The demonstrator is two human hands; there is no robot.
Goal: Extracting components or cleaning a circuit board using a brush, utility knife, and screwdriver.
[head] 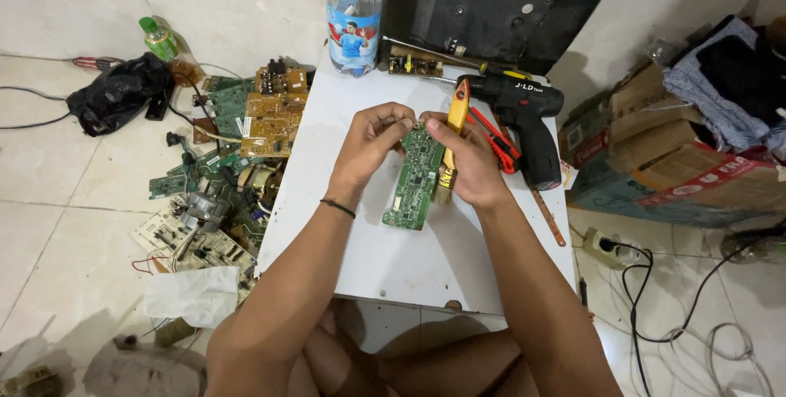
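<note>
Both hands were closed on a long green circuit board (416, 174) held just above the middle of the white worktop (327, 225). The left hand (370, 142) pinched the board's upper left edge, its grip curled tight with the fingertips (399, 119) on the top end. The right hand (468, 161) clasped the board's right side, and in that same grip a yellow-handled brush (452, 139) ran alongside the board, bristles toward 6 o'clock. The board slanted from the hands down toward 7 o'clock, its lower end free. At 2 o'clock from the hands a black cordless drill (528, 119) lay on the worktop, red-handled pliers (495, 139) just beside it. At 12 o'clock lay a screwdriver (434, 51) and a small brown board (413, 65), with a clear plastic container (353, 16) at 11 o'clock. Off the worktop at 9 o'clock, a heap of circuit boards (246, 119) covered the floor, a black bag (119, 90) beyond it. Cardboard boxes (655, 143) stood at 3 o'clock.
</note>
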